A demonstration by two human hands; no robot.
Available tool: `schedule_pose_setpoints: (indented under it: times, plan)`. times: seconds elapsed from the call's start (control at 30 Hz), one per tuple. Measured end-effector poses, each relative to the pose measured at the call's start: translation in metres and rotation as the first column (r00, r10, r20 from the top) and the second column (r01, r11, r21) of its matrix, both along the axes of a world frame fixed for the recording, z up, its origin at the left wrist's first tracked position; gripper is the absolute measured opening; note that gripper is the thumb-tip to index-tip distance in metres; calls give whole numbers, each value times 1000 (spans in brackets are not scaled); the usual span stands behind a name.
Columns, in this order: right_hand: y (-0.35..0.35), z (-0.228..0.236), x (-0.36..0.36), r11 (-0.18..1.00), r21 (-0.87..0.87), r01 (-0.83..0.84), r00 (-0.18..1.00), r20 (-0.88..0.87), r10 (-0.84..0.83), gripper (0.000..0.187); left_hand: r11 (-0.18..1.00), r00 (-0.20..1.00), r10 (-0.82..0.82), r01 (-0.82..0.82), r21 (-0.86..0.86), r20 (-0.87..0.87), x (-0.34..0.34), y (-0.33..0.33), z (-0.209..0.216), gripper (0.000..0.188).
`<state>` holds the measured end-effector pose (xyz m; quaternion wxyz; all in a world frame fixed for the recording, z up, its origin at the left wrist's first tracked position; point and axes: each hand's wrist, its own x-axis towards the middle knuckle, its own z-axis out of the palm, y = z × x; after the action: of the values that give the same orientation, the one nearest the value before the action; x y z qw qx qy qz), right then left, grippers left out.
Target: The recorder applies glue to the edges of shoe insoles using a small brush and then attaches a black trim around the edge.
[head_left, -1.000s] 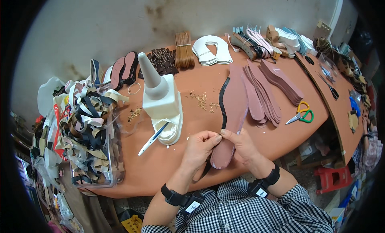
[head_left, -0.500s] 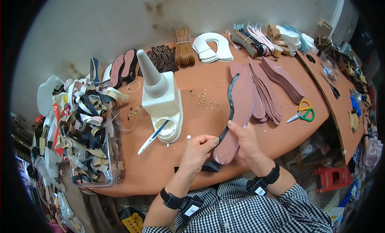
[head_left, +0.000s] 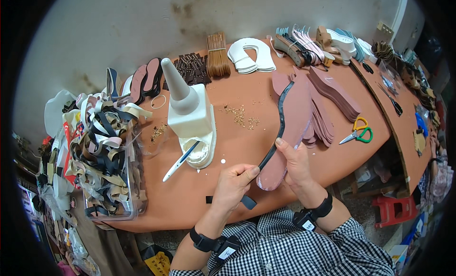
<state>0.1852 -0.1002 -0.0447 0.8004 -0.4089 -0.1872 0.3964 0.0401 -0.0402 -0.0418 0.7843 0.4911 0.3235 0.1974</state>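
Note:
My right hand point(head_left: 295, 167) grips a pink shoe insole point(head_left: 297, 115) near its narrow lower end, thumb on top and the other fingers hidden beneath. Whitish marks show along the insole's right and lower edges. A narrow black strip point(head_left: 282, 115) follows its left edge from near the top down to my right thumb. From there the strip runs away from the insole to my left hand point(head_left: 232, 184), which pinches it between thumb and forefinger. Wider black tail pieces point(head_left: 248, 202) show beside my left wrist. Behind the held insole lie fanned pink insoles point(head_left: 324, 121).
A white glue pot point(head_left: 190, 116) with a tall cone stands left of centre, a white-handled brush point(head_left: 175, 170) resting in its opening. At far left is a clear bin point(head_left: 135, 212) of strap scraps. Scissors point(head_left: 357, 133) and stacked insoles point(head_left: 336, 94) lie to the right.
Both hands and the insole have shifted slightly right. The strip between my hands is now straighter and pulled away from the insole's lower left edge.

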Motion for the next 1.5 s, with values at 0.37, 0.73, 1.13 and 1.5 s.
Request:
schedule_pose_setpoints:
  times: [0.37,0.73,1.13,1.5]
  plan:
    - [3,7,5,999,-2,35,998,59,-35,33,995,998,26,-20,-98,63,0,1,3,20]
    - [8,7,5,999,15,39,998,42,-40,36,982,990,61,-37,-184,127,2,-2,-7,23]
    - [6,10,3,991,49,124,988,89,-128,32,979,978,152,-130,-155,141,8,-18,-6,20]
    - [6,14,2,969,85,232,964,117,-241,26,962,955,215,-170,-215,203,13,-27,-8,24]
